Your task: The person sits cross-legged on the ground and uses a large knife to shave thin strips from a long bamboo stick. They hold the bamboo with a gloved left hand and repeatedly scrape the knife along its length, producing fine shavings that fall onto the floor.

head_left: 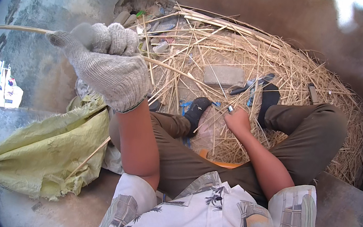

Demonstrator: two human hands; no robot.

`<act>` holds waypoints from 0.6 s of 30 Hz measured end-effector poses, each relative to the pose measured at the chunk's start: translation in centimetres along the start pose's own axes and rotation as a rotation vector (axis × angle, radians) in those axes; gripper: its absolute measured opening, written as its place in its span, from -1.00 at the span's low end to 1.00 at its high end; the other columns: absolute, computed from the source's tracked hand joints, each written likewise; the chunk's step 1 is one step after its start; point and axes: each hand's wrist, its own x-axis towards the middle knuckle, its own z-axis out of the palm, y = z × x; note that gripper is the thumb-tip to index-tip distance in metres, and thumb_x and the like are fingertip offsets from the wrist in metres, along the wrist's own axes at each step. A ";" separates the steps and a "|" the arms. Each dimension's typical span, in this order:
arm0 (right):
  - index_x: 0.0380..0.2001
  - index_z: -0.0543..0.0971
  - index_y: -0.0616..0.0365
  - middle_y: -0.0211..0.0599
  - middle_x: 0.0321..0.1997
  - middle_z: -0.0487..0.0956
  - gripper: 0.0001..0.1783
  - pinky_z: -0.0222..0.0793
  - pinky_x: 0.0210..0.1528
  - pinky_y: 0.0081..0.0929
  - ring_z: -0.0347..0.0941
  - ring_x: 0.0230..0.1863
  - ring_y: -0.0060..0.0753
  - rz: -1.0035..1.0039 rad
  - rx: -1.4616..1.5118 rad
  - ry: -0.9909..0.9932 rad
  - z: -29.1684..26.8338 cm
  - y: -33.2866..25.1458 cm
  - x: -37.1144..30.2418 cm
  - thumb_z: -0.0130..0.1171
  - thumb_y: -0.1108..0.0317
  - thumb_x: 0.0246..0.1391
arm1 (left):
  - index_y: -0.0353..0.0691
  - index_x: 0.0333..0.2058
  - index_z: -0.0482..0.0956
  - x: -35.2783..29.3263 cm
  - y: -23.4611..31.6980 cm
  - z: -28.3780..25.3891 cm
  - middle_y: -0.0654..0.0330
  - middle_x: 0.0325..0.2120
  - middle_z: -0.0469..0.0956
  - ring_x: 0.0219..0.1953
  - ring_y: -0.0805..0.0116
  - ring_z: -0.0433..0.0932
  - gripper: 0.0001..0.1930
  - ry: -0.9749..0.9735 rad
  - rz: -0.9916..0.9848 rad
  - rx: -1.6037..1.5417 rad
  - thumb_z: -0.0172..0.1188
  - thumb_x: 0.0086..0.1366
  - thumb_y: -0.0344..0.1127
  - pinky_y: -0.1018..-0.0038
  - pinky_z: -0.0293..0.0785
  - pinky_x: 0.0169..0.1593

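Strip (19,28) extends from both sides of the gloved left hand (105,58), curled around it, while the bare right hand (237,120) pinches a small tool (230,108), perhaps a blade; I would keep the tension even.

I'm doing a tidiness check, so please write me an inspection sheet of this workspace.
Surface: ground thickly strewn with thin pale strips.
Job's things: one long strip in the left hand; a small item with a metallic part at the right hand, mostly hidden.
Clutter: grey block, dark and grey tool beside it, blue scraps near the feet.
Grippers: left hand gloved, fingers closed around the strip; right hand bare, fingers closed on the small item.
Cables: nothing seen.
Surroundings: brown wall at the far side, yellow-green sack at the person's left.
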 end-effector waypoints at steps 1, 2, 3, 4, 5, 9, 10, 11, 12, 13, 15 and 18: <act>-0.56 0.57 0.32 0.03 -0.57 0.58 -0.71 0.37 -0.35 -0.12 0.51 -0.50 0.06 -0.013 0.020 0.058 0.4 0.4 0.2 0.21 0.24 -0.09 | 0.04 -0.67 0.23 0.2 0.6 -0.4 0.46 -0.80 0.07 -0.76 0.54 -0.06 -0.38 -0.039 -0.002 -0.016 -0.20 0.44 0.35 0.51 -0.10 -0.67; -0.62 0.54 0.34 0.01 -0.64 0.55 -0.70 0.34 -0.41 -0.14 0.47 -0.58 0.02 -0.025 0.041 0.116 0.8 0.7 0.3 0.22 0.25 -0.11 | 0.04 -0.68 0.23 0.4 1.1 -0.8 0.46 -0.80 0.07 -0.76 0.54 -0.06 -0.38 -0.033 -0.029 -0.080 -0.18 0.43 0.35 0.51 -0.10 -0.67; -0.56 0.57 0.32 0.02 -0.58 0.58 -0.71 0.37 -0.35 -0.12 0.51 -0.51 0.05 -0.005 0.086 0.064 0.8 1.0 0.8 0.22 0.24 -0.10 | 0.04 -0.68 0.23 0.7 1.1 -0.9 0.47 -0.80 0.07 -0.75 0.54 -0.06 -0.38 -0.056 -0.015 -0.119 -0.19 0.43 0.35 0.51 -0.10 -0.67; -0.50 0.60 0.31 0.04 -0.51 0.61 -0.71 0.41 -0.30 -0.11 0.55 -0.43 0.09 0.006 0.127 0.004 0.0 -0.4 0.6 0.21 0.23 -0.09 | 0.04 -0.68 0.23 0.7 1.3 -1.1 0.47 -0.81 0.06 -0.75 0.54 -0.06 -0.37 -0.073 0.007 -0.150 -0.19 0.43 0.36 0.51 -0.10 -0.67; -0.44 0.64 0.29 0.05 -0.44 0.64 -0.70 0.44 -0.25 -0.10 0.59 -0.35 0.13 0.014 0.165 -0.056 -0.6 -1.5 0.3 0.21 0.22 -0.08 | 0.04 -0.68 0.23 0.7 1.4 -1.2 0.47 -0.81 0.06 -0.75 0.54 -0.06 -0.37 -0.088 0.031 -0.182 -0.19 0.43 0.36 0.51 -0.10 -0.67; -0.50 0.61 0.31 0.03 -0.52 0.61 -0.70 0.43 -0.28 -0.12 0.58 -0.41 0.08 -0.132 0.203 0.007 -1.2 -3.3 -0.7 0.20 0.21 -0.06 | 0.04 -0.69 0.19 0.5 0.2 -0.6 0.47 -0.81 0.04 -0.75 0.55 -0.06 -0.36 -0.014 0.100 0.000 -0.19 0.41 0.38 0.52 -0.10 -0.67; -0.51 0.60 0.31 0.02 -0.53 0.61 -0.70 0.42 -0.28 -0.12 0.58 -0.42 0.07 -0.154 0.208 0.024 -1.4 -3.5 -1.1 0.20 0.21 -0.05 | 0.03 -0.69 0.18 0.2 -0.6 0.4 0.47 -0.81 0.03 -0.75 0.55 -0.06 -0.36 0.081 0.119 0.053 -0.18 0.41 0.39 0.52 -0.10 -0.68; -0.53 0.59 0.31 0.02 -0.54 0.61 -0.69 0.42 -0.29 -0.12 0.57 -0.43 0.06 -0.179 0.213 0.037 -1.3 -3.6 -1.5 0.20 0.21 -0.05 | 0.03 -0.69 0.18 -0.1 -1.2 1.1 0.47 -0.80 0.02 -0.76 0.55 -0.06 -0.35 0.178 0.139 0.110 -0.17 0.40 0.39 0.52 -0.10 -0.69; -0.59 0.55 0.32 -0.03 -0.60 0.56 -0.69 0.37 -0.36 -0.15 0.49 -0.51 -0.03 -0.216 0.296 0.088 -1.0 -3.6 -1.7 0.20 0.22 -0.05 | 0.03 -0.69 0.17 -0.3 -1.7 1.5 0.47 -0.80 0.02 -0.76 0.55 -0.07 -0.35 0.163 0.168 0.169 -0.16 0.40 0.39 0.52 -0.10 -0.70; -0.65 0.51 0.33 -0.08 -0.66 0.52 -0.67 0.32 -0.42 -0.18 0.41 -0.59 -0.12 -0.251 0.382 0.138 -0.4 -3.4 -2.0 0.21 0.24 -0.05 | 0.03 -0.69 0.16 -0.5 -2.3 1.8 0.47 -0.80 0.01 -0.77 0.55 -0.07 -0.35 0.146 0.194 0.228 -0.15 0.40 0.38 0.52 -0.11 -0.71; -0.70 0.48 0.35 -0.13 -0.72 0.49 -0.65 0.29 -0.48 -0.21 0.35 -0.67 -0.20 -0.264 0.445 0.170 0.6 -2.5 -2.0 0.21 0.25 -0.06 | 0.02 -0.69 0.14 -0.7 -3.0 2.3 0.47 -0.80 0.00 -0.78 0.56 -0.08 -0.36 0.132 0.204 0.251 -0.13 0.40 0.38 0.53 -0.12 -0.73; -0.67 0.53 0.37 -0.10 -0.70 0.52 -0.65 0.33 -0.46 -0.19 0.43 -0.65 -0.15 -0.161 0.292 0.070 1.7 0.7 -0.2 0.21 0.24 -0.07 | 0.01 -0.69 0.13 -0.7 -3.3 2.9 0.47 -0.80 -0.02 -0.79 0.57 -0.10 -0.35 0.152 0.174 0.188 -0.12 0.40 0.37 0.54 -0.14 -0.75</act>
